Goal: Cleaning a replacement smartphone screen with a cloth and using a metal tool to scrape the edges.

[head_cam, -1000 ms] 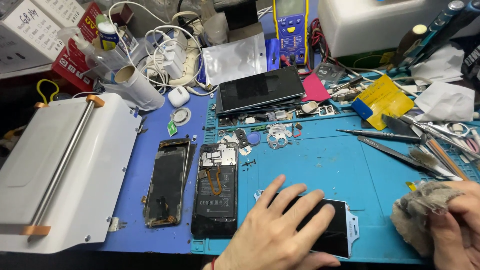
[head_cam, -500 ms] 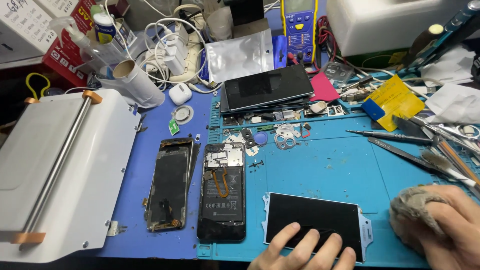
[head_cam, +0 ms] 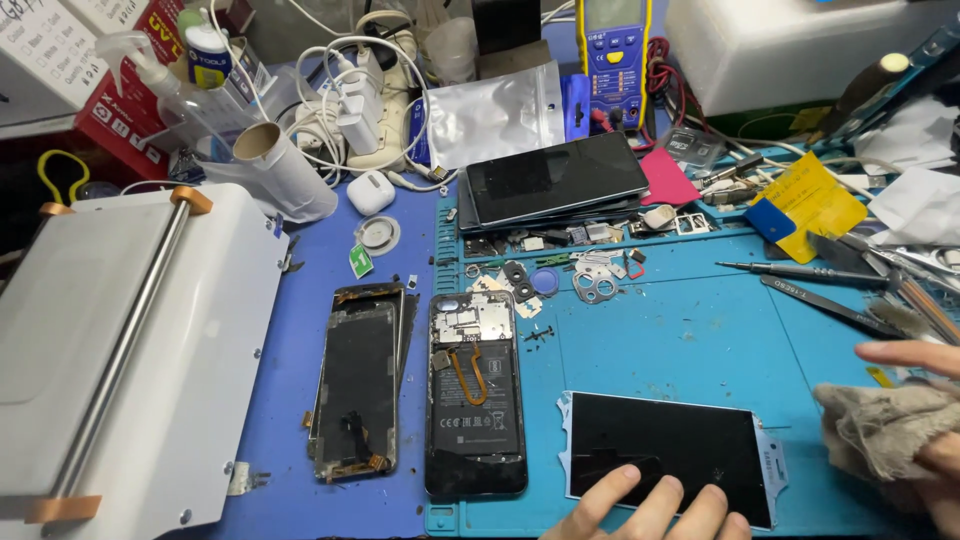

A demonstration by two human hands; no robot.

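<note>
**Black glass panel under my left fingertips, rag off at three o'clock**

Black and glossy, the loose screen panel (head_cam: 668, 468) lies flat on the blue work mat (head_cam: 690, 340), at six o'clock in my view, its long axis running nine to three. The end with the white tab points to three o'clock, toward the rag.

My left hand (head_cam: 655, 510) comes in from the bottom edge with its fingers spread apart, their tips resting on the panel's near long edge; it grips nothing. It is plainly the nearer hand: the panel sits at twelve o'clock from it, touching.

My right hand (head_cam: 925, 440) is at three o'clock from the panel, just beside its short end but apart from it. It is closed around a grey-brown rag (head_cam: 878, 425), with one finger stretched out above the cloth.

At nine o'clock from the panel, an opened phone body (head_cam: 476, 395) and a stripped frame (head_cam: 357, 385) lie side by side, long axes twelve to six, untouched.
</note>
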